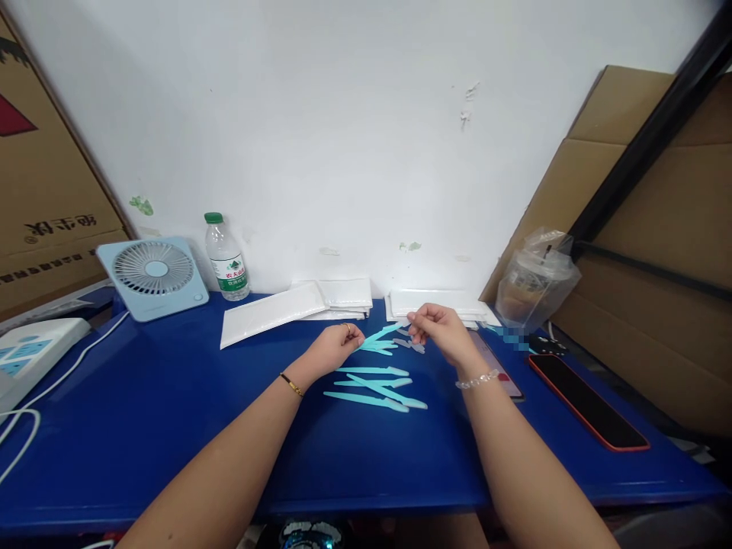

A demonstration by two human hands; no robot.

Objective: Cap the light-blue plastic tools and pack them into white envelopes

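My left hand [337, 347] is closed, its thumb and fingers pinching the handle end of a turquoise eyebrow razor [380, 334]. The razor points up to the right, toward my right hand [439, 329], whose fingertips are pinched at a whitish clear blade cap [404, 322] at its far end. Whether cap and blade are joined cannot be made out. Below the held razor, more turquoise razors [380, 346] fan out by my left fingertips. Several others [366, 399] lie on the blue table nearer to me. Loose clear caps [410, 348] rest under my right hand.
White padded envelopes [271, 313] and a second white stack [435, 300] lie along the wall. A light-blue fan [157, 271], water bottle [227, 259] and power strip [43, 347] stand left. At right are a phone [589, 400], a bagged drink cup [529, 286] and cardboard [646, 175].
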